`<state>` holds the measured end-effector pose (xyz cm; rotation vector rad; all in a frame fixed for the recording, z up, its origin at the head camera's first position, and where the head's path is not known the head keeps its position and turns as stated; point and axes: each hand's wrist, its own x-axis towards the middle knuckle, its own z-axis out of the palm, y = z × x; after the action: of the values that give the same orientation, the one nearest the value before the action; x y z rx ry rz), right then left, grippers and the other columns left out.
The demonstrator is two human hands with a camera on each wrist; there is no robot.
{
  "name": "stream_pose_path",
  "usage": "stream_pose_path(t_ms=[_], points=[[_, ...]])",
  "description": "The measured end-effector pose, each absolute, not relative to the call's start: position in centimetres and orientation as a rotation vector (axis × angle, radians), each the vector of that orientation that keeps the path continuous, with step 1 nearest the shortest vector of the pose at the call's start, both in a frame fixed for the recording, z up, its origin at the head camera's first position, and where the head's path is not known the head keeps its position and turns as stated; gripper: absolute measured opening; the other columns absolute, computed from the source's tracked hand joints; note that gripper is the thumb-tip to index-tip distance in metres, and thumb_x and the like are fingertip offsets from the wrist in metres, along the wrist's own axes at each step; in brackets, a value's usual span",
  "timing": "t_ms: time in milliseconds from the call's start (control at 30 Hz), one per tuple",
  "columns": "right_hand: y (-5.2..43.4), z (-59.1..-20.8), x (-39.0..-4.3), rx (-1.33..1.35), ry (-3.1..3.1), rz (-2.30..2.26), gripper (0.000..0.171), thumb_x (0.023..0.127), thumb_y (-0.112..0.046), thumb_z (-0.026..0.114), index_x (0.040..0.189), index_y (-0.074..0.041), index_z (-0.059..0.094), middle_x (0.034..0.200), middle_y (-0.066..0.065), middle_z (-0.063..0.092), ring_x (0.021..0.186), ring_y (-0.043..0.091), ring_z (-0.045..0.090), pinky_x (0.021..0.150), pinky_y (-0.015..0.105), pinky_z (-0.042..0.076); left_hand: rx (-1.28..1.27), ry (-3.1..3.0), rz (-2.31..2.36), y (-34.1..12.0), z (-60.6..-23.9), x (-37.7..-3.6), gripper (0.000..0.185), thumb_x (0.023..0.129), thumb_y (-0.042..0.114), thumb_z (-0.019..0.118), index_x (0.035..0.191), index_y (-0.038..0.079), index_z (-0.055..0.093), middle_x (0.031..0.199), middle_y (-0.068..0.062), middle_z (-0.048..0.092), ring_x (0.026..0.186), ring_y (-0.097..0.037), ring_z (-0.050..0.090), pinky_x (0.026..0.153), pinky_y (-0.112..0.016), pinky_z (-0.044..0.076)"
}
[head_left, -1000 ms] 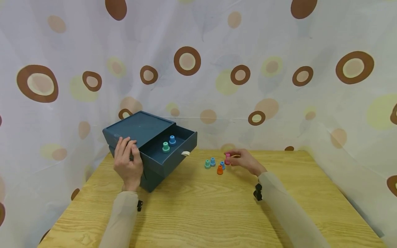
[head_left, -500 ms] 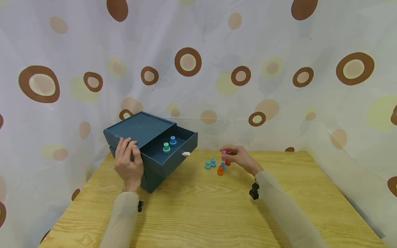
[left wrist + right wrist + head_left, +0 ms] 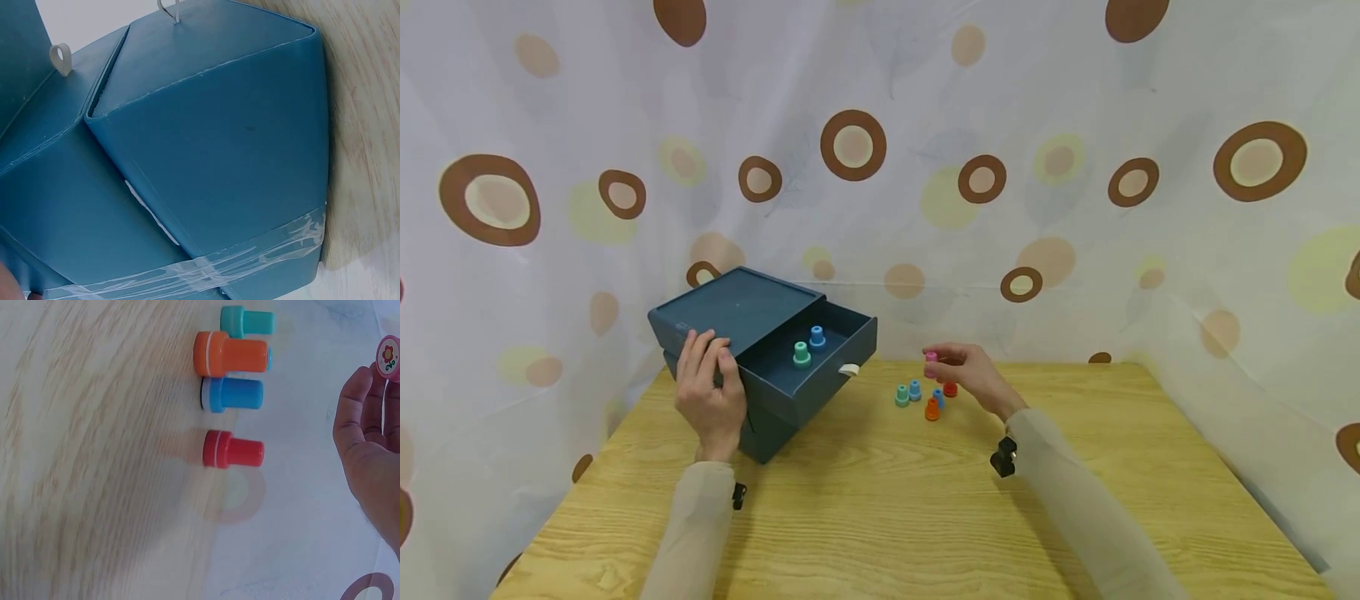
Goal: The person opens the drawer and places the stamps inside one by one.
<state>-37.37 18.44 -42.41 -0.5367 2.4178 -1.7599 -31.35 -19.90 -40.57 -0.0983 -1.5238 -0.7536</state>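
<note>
My right hand (image 3: 972,375) pinches a pink toy stamp (image 3: 931,364) above the table; its printed flower face shows in the right wrist view. Below it stand several stamps: red (image 3: 232,450), blue (image 3: 234,394), orange (image 3: 231,354), green (image 3: 902,397) and light blue (image 3: 914,391). My left hand (image 3: 709,400) rests on the near side of a dark blue drawer cabinet (image 3: 737,307), fingers laid over its top edge. The cabinet's top drawer (image 3: 826,393) is pulled out, with a green stamp (image 3: 802,356) and a blue stamp (image 3: 817,337) standing inside.
The wooden table (image 3: 880,508) meets a patterned curtain (image 3: 895,75) at the back and on both sides. A white pull tab (image 3: 848,370) sticks out from the drawer front. Clear tape (image 3: 206,272) runs across the cabinet's side.
My right hand has lifted the pink stamp and carried it a little left, uncovering the red stamp behind. The left hand and the cabinet stay in place.
</note>
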Motion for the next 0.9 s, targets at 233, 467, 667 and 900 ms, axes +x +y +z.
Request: stream_pose_path(t_ms=[233, 467, 667, 900], points=[[16.9, -41.1, -36.6, -0.573, 2.339, -1.878, 0.046, 0.092, -0.026, 0.068, 0.132, -0.006, 0.06, 0.125, 0.02, 0.063, 0.106, 0.032, 0.068, 0.089, 0.029, 0.056, -0.106, -1.526, -0.758, -19.8, -40.4, -31.4, 0.034, 0.096, 0.027, 0.05, 0.094, 0.004, 0.075, 0.111, -0.014, 0.072, 0.12, -0.033, 0.062, 0.11, -0.043, 0.043], [15.2, -39.9, -36.0, -0.66, 2.357, -1.867, 0.044, 0.091, -0.026, 0.068, 0.13, -0.008, 0.062, 0.123, 0.02, 0.065, 0.103, 0.03, 0.068, 0.088, 0.03, 0.057, -0.099, -1.513, -0.752, -19.9, -40.2, -31.5, 0.034, 0.096, 0.027, 0.05, 0.094, 0.004, 0.076, 0.111, -0.014, 0.073, 0.12, -0.033, 0.062, 0.11, -0.042, 0.043], [14.3, -39.8, -36.1, -0.674, 2.36, -1.89, 0.041, 0.092, -0.023, 0.068, 0.129, -0.007, 0.064, 0.117, 0.017, 0.068, 0.099, 0.028, 0.067, 0.086, 0.03, 0.057, -0.088, -1.523, -0.744, -20.1, -40.7, -31.2, 0.036, 0.096, 0.028, 0.049, 0.094, 0.004, 0.075, 0.111, -0.014, 0.072, 0.12, -0.033, 0.062, 0.11, -0.042, 0.043], [13.6, -39.1, -35.8, -0.706, 2.337, -1.944, 0.041, 0.092, -0.021, 0.068, 0.129, -0.006, 0.063, 0.123, 0.026, 0.063, 0.092, 0.015, 0.068, 0.083, 0.027, 0.056, -0.091, -1.538, -0.742, -20.0, -40.6, -31.1, 0.035, 0.096, 0.027, 0.05, 0.097, 0.003, 0.075, 0.114, -0.014, 0.072, 0.122, -0.032, 0.061, 0.11, -0.044, 0.043]])
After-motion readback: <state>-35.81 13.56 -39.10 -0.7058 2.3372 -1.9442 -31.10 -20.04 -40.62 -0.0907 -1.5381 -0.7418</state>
